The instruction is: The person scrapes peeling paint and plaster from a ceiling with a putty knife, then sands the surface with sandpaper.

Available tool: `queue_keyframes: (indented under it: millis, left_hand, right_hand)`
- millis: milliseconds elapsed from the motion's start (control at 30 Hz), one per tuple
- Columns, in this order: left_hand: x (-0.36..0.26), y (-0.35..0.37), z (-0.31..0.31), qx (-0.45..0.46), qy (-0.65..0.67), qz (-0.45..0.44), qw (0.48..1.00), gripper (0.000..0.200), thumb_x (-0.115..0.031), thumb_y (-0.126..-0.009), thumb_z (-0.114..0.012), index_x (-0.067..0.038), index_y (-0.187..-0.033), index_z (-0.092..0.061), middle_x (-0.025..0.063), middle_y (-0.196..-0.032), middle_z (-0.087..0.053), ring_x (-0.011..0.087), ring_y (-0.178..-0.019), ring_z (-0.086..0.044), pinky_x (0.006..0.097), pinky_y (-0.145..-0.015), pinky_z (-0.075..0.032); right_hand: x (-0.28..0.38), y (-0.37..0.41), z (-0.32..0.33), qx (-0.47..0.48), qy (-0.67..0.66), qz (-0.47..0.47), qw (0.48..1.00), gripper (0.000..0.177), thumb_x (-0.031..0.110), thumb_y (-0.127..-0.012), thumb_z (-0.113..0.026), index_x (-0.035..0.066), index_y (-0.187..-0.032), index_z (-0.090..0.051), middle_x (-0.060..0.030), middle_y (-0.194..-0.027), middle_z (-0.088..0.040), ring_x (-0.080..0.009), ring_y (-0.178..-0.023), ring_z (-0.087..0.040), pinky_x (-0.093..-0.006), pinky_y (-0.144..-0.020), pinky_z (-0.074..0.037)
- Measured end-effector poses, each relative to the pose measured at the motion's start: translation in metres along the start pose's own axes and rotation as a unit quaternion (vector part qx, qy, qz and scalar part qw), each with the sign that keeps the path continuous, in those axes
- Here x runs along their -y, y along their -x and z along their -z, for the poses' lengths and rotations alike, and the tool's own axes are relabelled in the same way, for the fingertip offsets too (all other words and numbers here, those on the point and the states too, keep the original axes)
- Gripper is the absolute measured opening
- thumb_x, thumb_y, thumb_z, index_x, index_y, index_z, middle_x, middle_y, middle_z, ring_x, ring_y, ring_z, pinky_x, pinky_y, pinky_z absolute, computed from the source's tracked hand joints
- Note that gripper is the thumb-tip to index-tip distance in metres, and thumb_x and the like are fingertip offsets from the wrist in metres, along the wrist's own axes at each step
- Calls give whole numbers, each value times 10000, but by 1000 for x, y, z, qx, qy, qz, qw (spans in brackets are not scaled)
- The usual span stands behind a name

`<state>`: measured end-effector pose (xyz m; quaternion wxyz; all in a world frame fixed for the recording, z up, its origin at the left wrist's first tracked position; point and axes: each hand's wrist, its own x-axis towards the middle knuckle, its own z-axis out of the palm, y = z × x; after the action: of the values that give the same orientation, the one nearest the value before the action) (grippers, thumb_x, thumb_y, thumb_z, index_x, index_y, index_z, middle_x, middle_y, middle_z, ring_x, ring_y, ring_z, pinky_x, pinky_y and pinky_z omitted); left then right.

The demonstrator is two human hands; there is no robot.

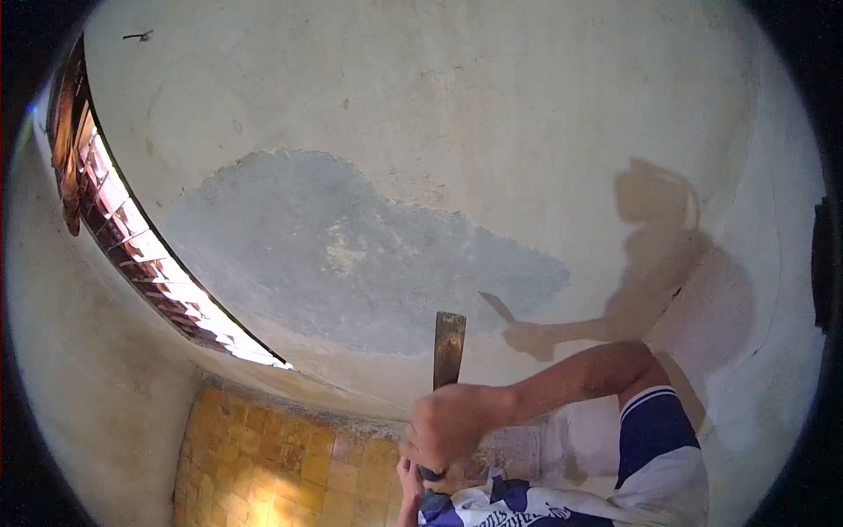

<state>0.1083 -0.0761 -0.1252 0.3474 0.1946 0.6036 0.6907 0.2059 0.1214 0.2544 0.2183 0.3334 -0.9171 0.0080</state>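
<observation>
Scraper [450, 338] stands blade-up in the right hand [452, 426], fingers closed round it, before the grey patch [290, 237] on the wall [527, 97], the left hand [410, 481] below with its grip unclear, between slatted opening [145, 237] leftward and shadow [663, 263] rightward, near yellow tiles [263, 448].

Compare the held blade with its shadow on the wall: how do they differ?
The blade looks broad and square-ended; its shadow looks narrow and pointed. The blade stands nearly upright, while the shadow slants up to the left. The blade has a mottled surface; the shadow is plain. Both point upward in the picture.
</observation>
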Motion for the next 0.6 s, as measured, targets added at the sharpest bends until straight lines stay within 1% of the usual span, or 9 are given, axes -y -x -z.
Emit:
queue_keyframes:
  millis: [33, 200, 233, 333, 367, 433, 467, 533, 600]
  left_hand:
    - [36, -5, 17, 7, -7, -14, 1000, 125, -125, -922, -550, -12, -951, -594, 21, -878, -610, 92, -876, -548, 247, -786, -433]
    - [-43, -11, -6, 41, 8, 27, 999, 121, -132, -898, -565, -18, -900, -605, 39, -896, -615, 116, -896, -545, 274, -811, -421]
    - [-32, -17, 3, 75, -4, 19, 997, 221, -226, -918, -538, -36, -1002, -612, 42, -971, -586, 135, -894, -512, 281, -798, -408]
    - [26, -31, 37, 20, -176, -65, 982, 171, -212, -912, -542, -52, -928, -599, 8, -874, -575, 92, -802, -490, 256, -734, -383]
    - [8, -32, 32, 42, -124, -37, 991, 168, -210, -913, -542, -54, -931, -600, 7, -876, -574, 93, -803, -491, 254, -730, -384]
    - [-61, -21, 17, 81, -25, 26, 996, 162, -206, -913, -541, -58, -937, -602, 6, -880, -572, 93, -804, -493, 249, -722, -386]
    - [-64, -21, 20, 76, -15, 24, 997, 155, -186, -910, -544, -45, -935, -603, 17, -902, -592, 103, -827, -514, 253, -753, -400]
    - [-69, -23, 28, 66, 8, 16, 998, 141, -145, -903, -549, -19, -932, -605, 41, -945, -631, 121, -874, -555, 260, -816, -427]
    - [-67, -27, 40, 65, -11, 24, 998, 150, -152, -907, -550, -20, -945, -609, 40, -946, -630, 119, -882, -552, 262, -821, -427]
  right_hand:
    - [5, -3, 4, 1, 2, 3, 1000, 496, 548, -767, -586, 91, -594, -502, -52, -493, -515, -244, -443, -558, -360, -447, -462]
    - [-67, -17, 35, -9, 67, -44, 997, 389, 446, -718, -637, 103, -598, -499, -27, -492, -499, -221, -446, -555, -352, -451, -461]
    - [-72, -22, 40, -2, 97, -50, 994, 372, 428, -704, -649, 104, -598, -500, -24, -493, -497, -217, -449, -556, -350, -454, -462]
    - [-28, -38, -17, 3, 82, 64, 995, 363, 427, -674, -658, 105, -599, -509, -27, -498, -507, -213, -453, -558, -348, -460, -470]
    - [-20, -46, -7, 34, 89, 110, 989, 370, 448, -621, -668, 110, -603, -520, -26, -499, -510, -208, -452, -560, -349, -459, -473]
    - [-66, -33, -6, 8, 77, 26, 997, 381, 467, -646, -663, 121, -596, -511, -20, -480, -492, -198, -437, -551, -342, -438, -458]
    - [-101, -22, 20, 38, 140, -53, 988, 391, 463, -685, -661, 109, -583, -527, -43, -500, -527, -229, -459, -579, -363, -444, -480]
    - [-111, -12, 50, 52, 222, -125, 966, 449, 500, -747, -637, 98, -582, -524, -55, -509, -539, -248, -466, -590, -371, -438, -481]
    - [-81, -17, 63, 20, 263, -110, 958, 530, 581, -792, -595, 98, -604, -485, -31, -485, -490, -225, -436, -555, -348, -413, -440]
